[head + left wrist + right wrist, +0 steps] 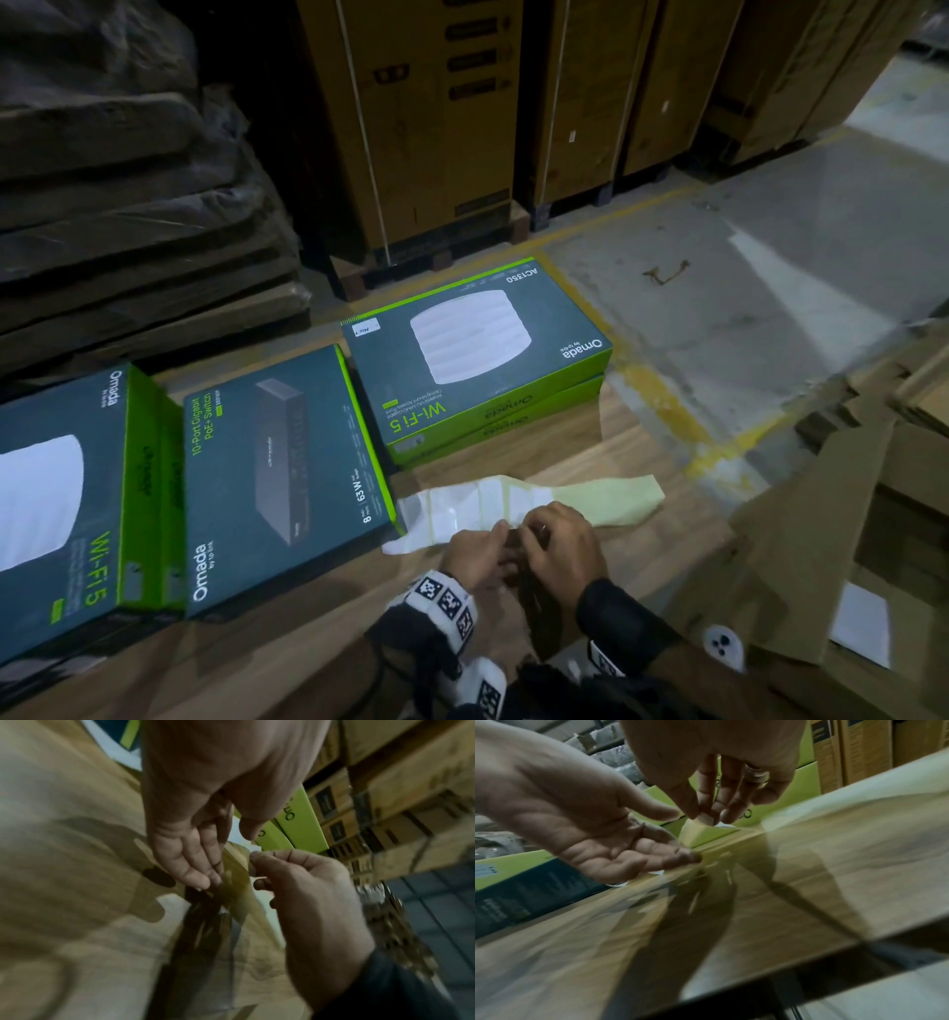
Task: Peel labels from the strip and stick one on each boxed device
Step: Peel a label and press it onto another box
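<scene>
The label strip (518, 501) is spread on brown cardboard (513, 452) just below the stacked Wi-Fi 5 boxes (477, 354). Its near edge is pinched by the right hand (557, 542), while straight fingers of the left hand (475, 552) are laid on it. The pinched label cannot be made out through blur.

Tall brown cartons (426, 128) beyond yellow floor line (652, 380)

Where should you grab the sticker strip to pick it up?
Probably the bare yellow tail of the label strip, coming from the right. It lies flat on the cardboard, clear of both hands and the boxes, and appears to have no stickers left to smudge.
</scene>
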A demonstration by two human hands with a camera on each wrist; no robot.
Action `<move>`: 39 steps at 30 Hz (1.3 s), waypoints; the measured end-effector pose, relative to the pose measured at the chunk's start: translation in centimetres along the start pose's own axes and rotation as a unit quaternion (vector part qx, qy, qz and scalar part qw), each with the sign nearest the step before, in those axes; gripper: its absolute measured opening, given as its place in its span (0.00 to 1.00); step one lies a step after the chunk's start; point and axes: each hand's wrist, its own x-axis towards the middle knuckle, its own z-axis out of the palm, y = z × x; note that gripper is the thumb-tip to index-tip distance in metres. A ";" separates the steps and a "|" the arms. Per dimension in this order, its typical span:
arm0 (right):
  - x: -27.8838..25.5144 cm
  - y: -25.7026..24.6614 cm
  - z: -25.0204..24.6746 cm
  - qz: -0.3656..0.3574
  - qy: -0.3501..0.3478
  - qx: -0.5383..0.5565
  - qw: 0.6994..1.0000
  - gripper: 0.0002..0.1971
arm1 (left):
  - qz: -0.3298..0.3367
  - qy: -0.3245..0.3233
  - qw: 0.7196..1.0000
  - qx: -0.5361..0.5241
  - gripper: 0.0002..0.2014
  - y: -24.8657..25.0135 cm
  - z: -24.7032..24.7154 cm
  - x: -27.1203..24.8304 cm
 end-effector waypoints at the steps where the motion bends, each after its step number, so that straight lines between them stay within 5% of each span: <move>1: -0.2 -0.2 0.2 0.000 0.003 -0.003 1.000 0.04 | -0.028 -0.020 0.998 -0.062 0.19 0.0 -0.1 -0.5; 7: -1.4 -1.3 0.7 0.016 0.013 0.034 0.999 0.10 | 0.016 -0.005 0.984 -0.180 0.07 -0.3 0.1 -1.3; 11: -1.9 -2.0 0.4 0.033 0.000 0.053 0.998 0.08 | 0.062 0.043 0.980 -0.184 0.08 -0.9 0.1 -0.9; 23: -4.3 -2.9 -1.1 0.007 0.055 0.120 0.991 0.10 | 0.085 0.017 0.975 -0.204 0.08 -0.2 1.0 -3.3; 31: -5.1 -3.5 -1.4 0.108 0.054 0.220 0.968 0.06 | 0.107 0.046 0.984 -0.138 0.24 -0.7 1.3 -3.6; 35: -4.8 -3.7 -1.6 0.142 0.045 0.255 0.955 0.06 | 0.129 0.066 0.986 -0.084 0.15 -1.0 1.3 -3.7; 39: -4.5 -4.1 -1.9 0.194 0.016 0.317 0.928 0.07 | 0.144 0.070 0.985 -0.061 0.18 -0.8 1.1 -3.8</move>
